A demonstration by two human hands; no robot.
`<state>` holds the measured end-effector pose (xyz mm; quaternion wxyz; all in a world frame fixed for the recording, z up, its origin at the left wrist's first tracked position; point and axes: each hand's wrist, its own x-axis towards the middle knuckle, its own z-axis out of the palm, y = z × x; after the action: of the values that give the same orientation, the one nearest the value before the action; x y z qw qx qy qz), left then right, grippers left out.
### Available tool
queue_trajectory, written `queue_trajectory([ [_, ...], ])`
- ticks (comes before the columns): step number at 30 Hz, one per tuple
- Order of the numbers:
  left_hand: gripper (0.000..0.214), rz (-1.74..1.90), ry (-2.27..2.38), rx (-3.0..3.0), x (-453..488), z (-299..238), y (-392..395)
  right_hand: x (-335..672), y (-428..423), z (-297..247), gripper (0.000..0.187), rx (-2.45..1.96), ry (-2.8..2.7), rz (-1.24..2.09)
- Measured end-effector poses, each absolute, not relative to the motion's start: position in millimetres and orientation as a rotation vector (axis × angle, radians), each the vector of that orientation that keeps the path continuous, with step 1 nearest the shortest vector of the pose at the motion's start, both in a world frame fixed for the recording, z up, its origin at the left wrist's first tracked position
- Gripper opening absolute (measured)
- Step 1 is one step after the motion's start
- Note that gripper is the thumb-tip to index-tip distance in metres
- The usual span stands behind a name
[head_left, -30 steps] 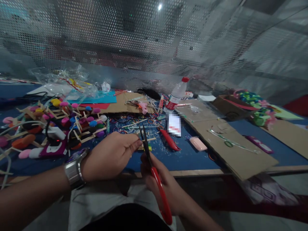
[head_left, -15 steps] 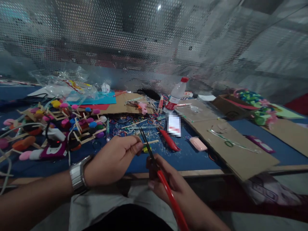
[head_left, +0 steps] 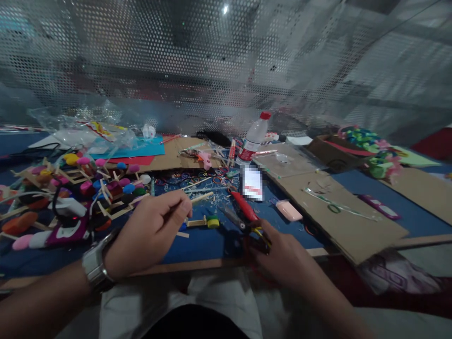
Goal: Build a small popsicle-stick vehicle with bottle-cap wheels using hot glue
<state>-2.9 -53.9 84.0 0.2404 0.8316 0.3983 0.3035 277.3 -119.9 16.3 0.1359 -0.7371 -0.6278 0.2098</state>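
My left hand (head_left: 151,230), with a metal-band watch on the wrist, is closed on a thin wooden stick (head_left: 203,197) that pokes out past its fingertips. Below the stick lies a small frame of wooden sticks (head_left: 197,222) with a green and yellow wheel (head_left: 213,221) at one end. In my right hand (head_left: 278,249) is a pair of pliers (head_left: 235,220), blurred, with grey jaws pointing up and left. Their handles show some yellow and are partly hidden by the fingers. A red-handled tool (head_left: 244,205) rests on the blue table just beyond the jaws.
Many stick models with coloured wheels (head_left: 120,183) and a purple power strip (head_left: 70,230) crowd the left. A bottle (head_left: 252,141) and a blurred-out white item (head_left: 253,182) stand behind. To the right lie a pink case (head_left: 288,210), cardboard (head_left: 339,226) and an open box (head_left: 335,153).
My right hand has moved right and the pliers have come away from the stick. My left hand has shifted left and down with the stick, uncovering the small wooden frame.
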Motion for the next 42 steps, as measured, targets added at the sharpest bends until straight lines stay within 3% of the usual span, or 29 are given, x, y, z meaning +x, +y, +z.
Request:
queue_trajectory([
  [7,0.031,0.852,1.050,2.464,-3,81,-57,270,-109,7,0.049,-2.043,-2.097,0.407],
  [13,0.030,0.843,1.047,2.555,-4,84,-55,279,-96,22,0.040,-2.144,-2.217,0.262],
  [16,0.029,0.833,1.049,2.590,-4,82,-54,281,-85,34,0.036,-1.960,-2.125,0.134],
  [18,0.026,0.805,1.014,2.614,-3,80,-54,274,-80,45,0.040,-1.718,-2.015,0.252],
  [21,0.023,0.722,0.927,2.625,1,77,-53,253,-76,64,0.051,-1.338,-1.890,0.700],
  [25,0.026,0.658,0.870,2.639,6,77,-52,230,-69,80,0.055,-1.108,-2.034,1.083],
  [34,0.027,0.409,0.869,2.625,0,82,-41,224,-49,84,0.054,-0.902,-2.095,1.391],
  [38,0.026,0.477,0.692,2.667,-4,87,-38,226,-47,84,0.047,-0.712,-2.126,1.519],
  [42,0.027,0.618,0.602,2.513,-1,83,-34,218,-50,69,0.042,-0.534,-1.738,1.839],
])
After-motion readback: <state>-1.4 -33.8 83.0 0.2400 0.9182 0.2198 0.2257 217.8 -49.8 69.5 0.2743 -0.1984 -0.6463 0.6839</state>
